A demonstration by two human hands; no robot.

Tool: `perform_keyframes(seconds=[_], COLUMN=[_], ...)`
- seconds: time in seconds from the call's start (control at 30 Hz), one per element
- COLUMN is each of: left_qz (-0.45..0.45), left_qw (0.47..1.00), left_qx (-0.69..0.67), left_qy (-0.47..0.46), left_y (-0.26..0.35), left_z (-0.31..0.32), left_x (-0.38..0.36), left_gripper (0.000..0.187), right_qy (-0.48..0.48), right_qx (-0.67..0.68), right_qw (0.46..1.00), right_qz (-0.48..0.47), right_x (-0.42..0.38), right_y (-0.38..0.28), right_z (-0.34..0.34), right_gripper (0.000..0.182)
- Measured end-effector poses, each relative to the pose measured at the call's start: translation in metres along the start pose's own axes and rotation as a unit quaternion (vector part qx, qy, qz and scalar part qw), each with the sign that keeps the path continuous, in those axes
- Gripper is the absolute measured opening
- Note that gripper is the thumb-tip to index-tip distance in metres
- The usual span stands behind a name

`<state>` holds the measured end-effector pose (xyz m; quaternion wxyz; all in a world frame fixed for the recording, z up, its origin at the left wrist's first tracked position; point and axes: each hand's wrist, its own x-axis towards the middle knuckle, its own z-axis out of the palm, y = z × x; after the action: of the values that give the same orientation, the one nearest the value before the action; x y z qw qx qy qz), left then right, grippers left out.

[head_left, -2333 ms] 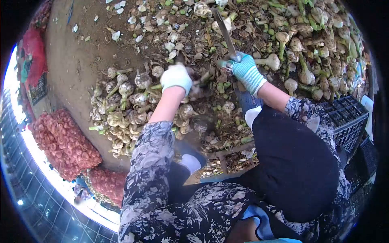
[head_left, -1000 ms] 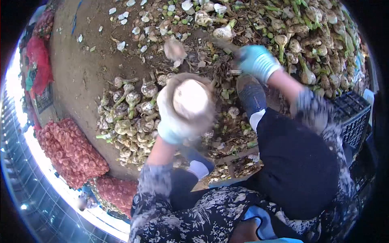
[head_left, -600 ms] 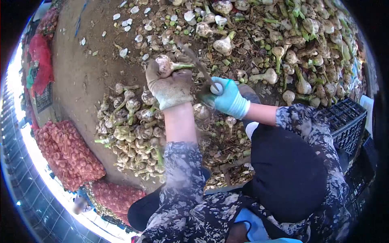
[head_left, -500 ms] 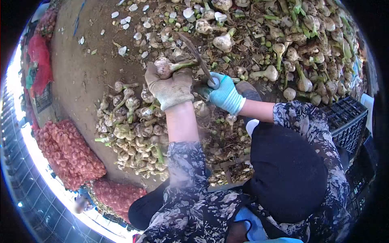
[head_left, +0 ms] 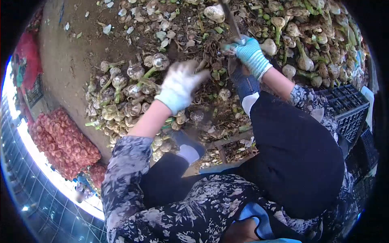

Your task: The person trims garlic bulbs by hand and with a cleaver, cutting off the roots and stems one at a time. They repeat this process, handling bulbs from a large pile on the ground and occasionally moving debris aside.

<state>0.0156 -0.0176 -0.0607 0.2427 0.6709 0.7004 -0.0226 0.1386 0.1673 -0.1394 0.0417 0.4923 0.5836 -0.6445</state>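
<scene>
My left hand [head_left: 178, 85], in a pale knitted glove, is over the right edge of a heap of garlic [head_left: 121, 109]. It is blurred, but its fingers look spread, with nothing seen in them. Just left of it, a garlic bulb [head_left: 161, 61] with a green stem lies on the heap. In a turquoise striped glove, my right hand [head_left: 252, 54] is closed round the handle of a knife. The long dark blade of the knife [head_left: 231, 20] points up and away from me. Part of the handle is hidden by the fingers.
A larger pile of garlic [head_left: 304, 60] with stems spreads at the upper right. Black plastic crates [head_left: 344, 109] stand at the right. Red net sacks of garlic [head_left: 63, 141] lie at the left. Trimmings and peel [head_left: 162, 34] litter the dirt floor between my feet and beyond.
The garlic bulb my left hand held is no longer in it; a stemmed bulb now lies on the heap beside that hand. My right hand and the knife have moved up and right, away from the left hand.
</scene>
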Motion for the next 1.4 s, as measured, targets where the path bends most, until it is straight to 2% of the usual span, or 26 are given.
perform_keyframes(seconds=[0.07, 0.1, 0.17, 0.2, 0.27, 0.3, 0.33, 0.4, 0.5, 0.57, 0.6, 0.63, 0.67, 0.7, 0.73, 0.8, 0.83, 0.9, 0.97, 1.0, 1.07, 1.1, 1.17, 1.33, 1.37, 1.4], left_qz=[0.102, 0.086, 0.057, 0.056, 0.052, -0.033, 0.001, 0.009, -0.172, -0.242, -0.271, -0.234, -0.241, -0.24, -0.235, -0.23, -0.222, -0.219, -0.183, -0.109, -0.08, -0.133, -0.176, -0.034, -0.079, -0.091], left_qw=[0.992, 0.995, 0.994, 0.991, 0.978, 0.982, 0.99, 0.979, 0.983, 0.954, 0.924, 0.905, 0.855, 0.789, 0.71, 0.539, 0.442, 0.366, 0.572, 0.838, 0.87, 0.672, 0.678, 0.891, 0.812, 0.796], left_qx=[0.072, 0.053, 0.019, 0.065, 0.149, 0.127, 0.139, 0.171, -0.005, -0.156, -0.229, -0.296, -0.441, -0.552, -0.653, -0.801, -0.861, -0.898, -0.795, -0.529, -0.47, -0.708, -0.686, -0.379, -0.525, -0.544], left_qy=[0.029, -0.012, -0.092, -0.106, -0.137, -0.138, 0.033, 0.113, -0.058, 0.079, 0.147, 0.196, 0.125, 0.121, 0.115, 0.12, 0.117, 0.108, 0.085, 0.081, 0.123, 0.171, 0.2, 0.247, 0.244, 0.251], left_y=[-0.018, -0.026, -0.04, -0.043, -0.041, -0.037, -0.064, -0.084, -0.06, -0.044, -0.039, -0.033, -0.034, -0.027, -0.02, -0.028, -0.03, -0.021, -0.03, -0.032, -0.03, -0.022, -0.023, -0.021, -0.011, -0.007], left_z=[0.056, 0.061, 0.063, 0.058, 0.037, 0.016, 0.045, 0.062, 0.036, 0.023, 0.018, 0.012, 0.002, -0.008, -0.014, -0.007, -0.004, -0.007, 0.01, 0.012, 0.016, 0.02, 0.038, 0.022, 0.005, -0.005], left_x=[0.0, 0.006, 0.017, 0.02, 0.025, 0.026, 0.017, 0.018, 0.02, 0.021, 0.021, 0.018, 0.015, 0.014, 0.013, 0.005, 0.001, -0.002, -0.002, -0.004, -0.005, -0.002, -0.006, -0.009, -0.011, -0.011], left_gripper=[0.067, 0.065, 0.062, 0.061, 0.06, 0.054, 0.049, 0.047, 0.05, 0.051, 0.052, 0.058, 0.073, 0.073, 0.072, 0.059, 0.053, 0.05, 0.052, 0.054, 0.062, 0.068, 0.088, 0.07, 0.066, 0.062], right_qy=[-0.06, -0.065, -0.059, -0.055, -0.029, -0.005, 0.008, 0.031, 0.037, -0.011, -0.033, -0.078, -0.13, -0.182, -0.199, -0.185, -0.176, -0.173, -0.173, -0.177, -0.188, -0.182, -0.17, -0.208, -0.212, -0.216], right_qx=[-0.134, -0.193, -0.152, -0.132, 0.044, 0.002, 0.044, -0.01, 0.003, 0.082, 0.122, 0.071, 0.089, 0.109, -0.071, -0.285, -0.303, -0.339, -0.396, -0.388, -0.371, -0.384, -0.411, -0.42, -0.415, -0.409], right_qw=[0.986, 0.971, 0.982, 0.986, 0.998, 1.0, 0.998, 0.998, 0.999, 0.995, 0.989, 0.991, 0.982, 0.97, 0.963, 0.883, 0.861, 0.843, 0.829, 0.833, 0.842, 0.837, 0.826, 0.818, 0.817, 0.815], right_qz=[-0.084, -0.121, -0.1, -0.09, -0.017, -0.025, -0.049, -0.053, -0.036, -0.063, -0.079, -0.084, -0.105, -0.122, -0.17, -0.323, -0.369, -0.38, -0.356, -0.352, -0.343, -0.344, -0.346, -0.333, -0.341, -0.348], right_x=[-0.007, 0.0, -0.003, -0.004, -0.013, -0.002, -0.004, 0.002, 0.003, -0.009, -0.016, -0.026, -0.023, -0.021, -0.049, -0.061, -0.066, -0.066, -0.067, -0.068, -0.07, -0.07, -0.071, -0.072, -0.071, -0.071], right_y=[-0.008, 0.001, -0.006, -0.009, -0.019, -0.009, -0.011, -0.012, -0.014, -0.023, -0.031, -0.042, -0.033, -0.023, -0.05, -0.059, -0.065, -0.067, -0.071, -0.071, -0.072, -0.073, -0.079, -0.078, -0.077, -0.076], right_z=[0.011, 0.015, 0.012, 0.011, 0.001, -0.006, -0.011, -0.017, -0.022, -0.023, -0.023, -0.024, -0.022, -0.021, -0.016, -0.015, -0.012, -0.008, -0.004, -0.004, -0.002, -0.002, -0.003, -0.006, -0.006, -0.007], right_gripper=[0.025, 0.025, 0.028, 0.03, 0.036, 0.041, 0.045, 0.027, 0.027, 0.027, 0.027, 0.018, 0.017, 0.017, 0.019, 0.026, 0.028, 0.026, 0.023, 0.023, 0.023, 0.023, 0.023, 0.026, 0.026, 0.027])
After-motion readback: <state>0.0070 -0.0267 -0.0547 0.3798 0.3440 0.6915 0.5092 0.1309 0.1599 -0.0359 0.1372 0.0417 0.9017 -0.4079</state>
